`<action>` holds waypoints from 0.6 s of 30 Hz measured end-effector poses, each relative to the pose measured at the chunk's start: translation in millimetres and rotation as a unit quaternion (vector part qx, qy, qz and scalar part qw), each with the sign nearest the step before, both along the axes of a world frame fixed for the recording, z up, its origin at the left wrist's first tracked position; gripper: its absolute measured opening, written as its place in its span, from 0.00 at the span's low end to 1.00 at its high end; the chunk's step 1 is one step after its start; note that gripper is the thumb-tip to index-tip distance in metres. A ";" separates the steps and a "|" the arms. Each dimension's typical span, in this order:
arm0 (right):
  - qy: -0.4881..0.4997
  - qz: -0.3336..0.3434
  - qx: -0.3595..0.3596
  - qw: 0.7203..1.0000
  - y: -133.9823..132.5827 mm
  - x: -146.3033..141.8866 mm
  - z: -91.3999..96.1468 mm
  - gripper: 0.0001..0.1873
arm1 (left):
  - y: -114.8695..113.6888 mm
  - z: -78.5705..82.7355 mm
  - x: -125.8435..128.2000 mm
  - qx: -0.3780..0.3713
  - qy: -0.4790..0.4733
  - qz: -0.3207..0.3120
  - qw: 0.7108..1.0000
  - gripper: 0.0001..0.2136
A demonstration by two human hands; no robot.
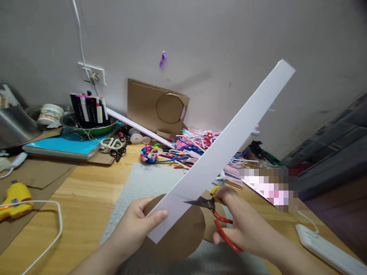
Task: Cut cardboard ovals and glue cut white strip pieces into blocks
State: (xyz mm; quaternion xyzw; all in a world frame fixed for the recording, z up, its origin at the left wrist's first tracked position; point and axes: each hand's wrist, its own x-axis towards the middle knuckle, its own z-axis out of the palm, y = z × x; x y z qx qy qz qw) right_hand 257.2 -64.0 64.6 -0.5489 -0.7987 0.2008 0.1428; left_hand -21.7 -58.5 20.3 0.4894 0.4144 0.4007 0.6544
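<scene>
As a long, white, stiff-looking flat strip (218,164) apparently needed steadying, the left hand (140,218) pinched it near its seven-o'clock end in the head view, leaving the far end free towards two o'clock. At five o'clock, the right hand (242,219) gripped dark-bladed metal scissors (210,205) by their red-and-yellow handles, spread presumably to bring the blades across the strip's edge.

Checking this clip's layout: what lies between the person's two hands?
The head view shows the white strip, the scissors' blades and, behind them, two brown cardboard pieces.
</scene>
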 end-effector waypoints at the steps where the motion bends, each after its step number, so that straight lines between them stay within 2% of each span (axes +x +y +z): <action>1: -0.008 0.000 0.008 1.000 0.4 0.1 -0.5 0.30 | -0.7 0.4 0.2 0.001 0.000 -0.001 1.000 0.17; 5: 0.000 0.008 -0.016 1.000 1.0 -1.1 2.5 0.32 | -3.3 0.9 0.5 0.007 0.002 -0.001 1.000 0.18; 11: 0.022 0.076 -0.014 0.997 0.7 -4.9 8.9 0.33 | -4.8 3.5 0.4 0.041 0.025 0.020 0.999 0.17; 14: -0.021 0.046 0.038 0.998 2.0 2.5 -4.6 0.34 | -6.6 4.8 0.9 0.079 0.056 0.045 0.994 0.15; 16: -0.047 0.014 0.110 0.993 4.2 9.8 -17.6 0.37 | -8.3 4.5 1.3 0.118 0.092 0.062 0.987 0.13; 18: -0.059 0.017 0.167 0.984 6.7 16.1 -28.3 0.38 | -10.0 2.7 1.3 0.173 0.128 0.077 0.974 0.09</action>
